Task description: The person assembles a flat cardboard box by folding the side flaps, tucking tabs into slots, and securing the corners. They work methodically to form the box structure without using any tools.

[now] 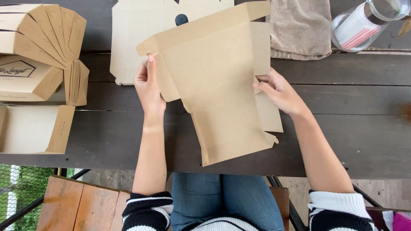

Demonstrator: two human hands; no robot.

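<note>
An outdoor packing spot: dark plank table, stacked folded cardboard boxes, mesh fence.

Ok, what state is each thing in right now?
Flat brown cardboard box blank: unfolded, side flaps partly bent, held above the dark wooden table.
Left hand: gripping its left flap.
Right hand: gripping its right flap.
Folded cardboard boxes: assembled, stacked.
Clear glass jar: lying on its side.

light: soft, even daylight | shadows: faint | focus: sharp | glare: none
</note>
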